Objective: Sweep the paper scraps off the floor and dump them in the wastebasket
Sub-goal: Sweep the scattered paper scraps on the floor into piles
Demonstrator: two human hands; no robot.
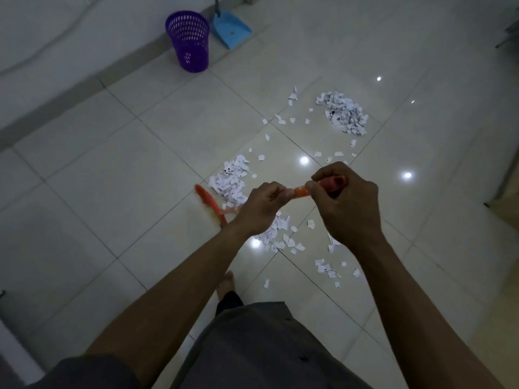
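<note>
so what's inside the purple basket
The basket shows only its perforated inner wall through the mouth; none of the scraps show in it. Its bottom is hidden by the near wall, so it may not be empty.

The person wore a loose grey top (252, 346) with a short sleeve (92, 372) and a dark trouser leg (230, 300); left hand (261, 209), right hand (348, 203) and foot (226, 282) were bare.

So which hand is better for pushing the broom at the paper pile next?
Probably the left hand: it grips the broom lower down, nearer the bristles beside the nearest paper pile. The right hand holds the handle's top end, so it mostly steadies.
</note>
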